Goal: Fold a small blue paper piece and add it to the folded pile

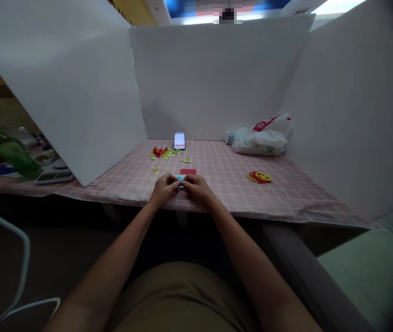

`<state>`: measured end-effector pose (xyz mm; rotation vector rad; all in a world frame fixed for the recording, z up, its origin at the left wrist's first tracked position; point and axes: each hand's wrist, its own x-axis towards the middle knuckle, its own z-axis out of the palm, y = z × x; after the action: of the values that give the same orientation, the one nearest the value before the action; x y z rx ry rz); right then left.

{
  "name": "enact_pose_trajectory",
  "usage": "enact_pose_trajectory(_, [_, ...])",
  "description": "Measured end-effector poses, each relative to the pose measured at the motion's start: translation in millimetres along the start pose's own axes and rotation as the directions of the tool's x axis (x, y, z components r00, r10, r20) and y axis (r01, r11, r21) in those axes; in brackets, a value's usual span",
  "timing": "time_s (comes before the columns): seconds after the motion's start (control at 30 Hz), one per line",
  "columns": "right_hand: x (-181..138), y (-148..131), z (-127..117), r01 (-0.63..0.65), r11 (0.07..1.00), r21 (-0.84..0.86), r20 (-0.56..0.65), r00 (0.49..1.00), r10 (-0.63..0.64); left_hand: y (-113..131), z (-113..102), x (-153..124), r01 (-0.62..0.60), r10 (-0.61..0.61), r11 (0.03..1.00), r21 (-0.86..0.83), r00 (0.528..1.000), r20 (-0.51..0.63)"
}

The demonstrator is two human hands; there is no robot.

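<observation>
Working over a pink checked tablecloth (224, 175) with left hand (164, 188) and right hand (199, 188), just on the near side of the red sheet (188, 171), pinching small light-blue paper (179, 177) from both sides. Apparently folding; probably calling next for aligned edges and firm creasing.

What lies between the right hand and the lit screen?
In the head view: a red piece just beyond the right hand, then a yellow folded piece, another near the lit screen's foot.
</observation>
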<state>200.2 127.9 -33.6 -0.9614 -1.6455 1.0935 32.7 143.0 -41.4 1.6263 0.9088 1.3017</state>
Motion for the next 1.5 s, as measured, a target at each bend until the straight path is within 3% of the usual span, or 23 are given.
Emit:
enact_pose_trajectory(0.9, [-0.1, -0.5, 0.0, 0.019, 0.998, -0.054, -0.014, 1.0, -0.02, 4.6, 0.6, -1.6, -0.011, 0.011, 1.0, 0.009, 0.999, -0.036])
enact_pose_trajectory(1.5, [0.3, -0.1, 0.4, 0.099, 0.99, -0.097, -0.029, 0.994, -0.103, 2.9, 1.6, -3.7, -0.007, 0.005, 0.999, -0.037, 0.998, -0.061])
